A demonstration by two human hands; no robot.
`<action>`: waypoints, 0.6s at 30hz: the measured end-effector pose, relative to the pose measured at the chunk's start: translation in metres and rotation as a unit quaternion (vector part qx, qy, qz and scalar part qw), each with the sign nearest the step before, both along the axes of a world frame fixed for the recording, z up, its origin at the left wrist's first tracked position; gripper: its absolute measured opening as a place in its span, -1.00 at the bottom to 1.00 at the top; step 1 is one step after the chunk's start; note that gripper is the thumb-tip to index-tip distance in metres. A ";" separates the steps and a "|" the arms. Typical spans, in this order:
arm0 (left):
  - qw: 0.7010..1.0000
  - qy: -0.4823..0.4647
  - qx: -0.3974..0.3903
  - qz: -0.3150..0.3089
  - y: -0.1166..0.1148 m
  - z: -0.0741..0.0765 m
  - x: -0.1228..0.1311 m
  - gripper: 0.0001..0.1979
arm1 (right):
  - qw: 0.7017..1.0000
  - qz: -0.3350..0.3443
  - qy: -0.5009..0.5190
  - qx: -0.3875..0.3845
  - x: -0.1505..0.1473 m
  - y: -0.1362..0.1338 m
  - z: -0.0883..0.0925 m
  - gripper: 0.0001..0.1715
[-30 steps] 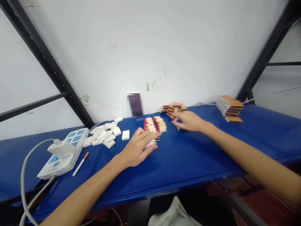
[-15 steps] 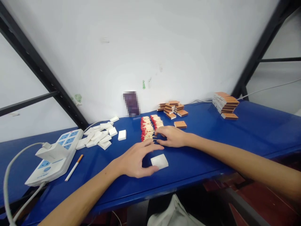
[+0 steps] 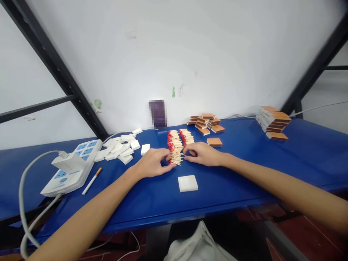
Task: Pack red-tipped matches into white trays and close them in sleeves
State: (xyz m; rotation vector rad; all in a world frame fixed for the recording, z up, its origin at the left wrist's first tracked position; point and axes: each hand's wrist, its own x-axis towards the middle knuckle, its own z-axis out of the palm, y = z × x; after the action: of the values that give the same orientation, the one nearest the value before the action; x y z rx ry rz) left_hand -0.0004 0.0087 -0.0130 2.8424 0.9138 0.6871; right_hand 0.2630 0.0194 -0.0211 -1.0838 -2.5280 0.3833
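Observation:
Two rows of red-tipped wooden matches (image 3: 175,143) lie side by side on the blue table (image 3: 152,203). My left hand (image 3: 154,163) is at the near end of the left row, its thumb and fingertips closing round match heads there. From the other side, my right hand (image 3: 203,154) pinches the plain ends of matches with curled fingers. Exactly how many matches each hand grips is too small to tell. Nearer to me, a white matchbox tray (image 3: 188,183) lies flat, untouched by either hand.
White trays (image 3: 116,148) lie heaped on the left, beside a power strip (image 3: 78,170) and a cigarette (image 3: 92,180). Orange matchboxes (image 3: 205,123) are piled behind, one box (image 3: 214,142) lies alone, and a tall stack (image 3: 274,121) stands right. A blurred dark object (image 3: 158,114) leans on the wall.
My left hand has left the white tray and moved forward to the near end of the matches. My right hand stays at the matches. The camera view has shifted slightly.

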 end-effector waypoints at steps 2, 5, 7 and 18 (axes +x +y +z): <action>1.000 0.002 0.000 0.010 -0.002 -0.002 0.003 -0.74 | 1.000 0.006 0.001 0.005 0.000 0.000 -0.002 -0.80; 1.000 0.005 0.012 0.012 -0.003 -0.005 0.005 -0.76 | 1.000 0.008 0.001 0.009 -0.001 0.000 -0.003 -0.81; 1.000 0.009 0.018 0.015 -0.002 -0.006 0.005 -0.76 | 1.000 0.007 0.004 0.011 -0.002 0.000 -0.004 -0.82; 0.999 0.020 0.012 0.049 0.000 -0.009 0.004 -0.63 | 1.000 0.013 0.022 0.008 -0.003 -0.004 -0.004 -0.81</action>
State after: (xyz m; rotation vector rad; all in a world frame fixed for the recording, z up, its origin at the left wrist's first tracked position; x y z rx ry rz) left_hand 0.0033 0.0088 -0.0219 2.8580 1.0632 0.6580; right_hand 0.2601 0.0159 -0.0252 -1.0261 -2.5050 0.3897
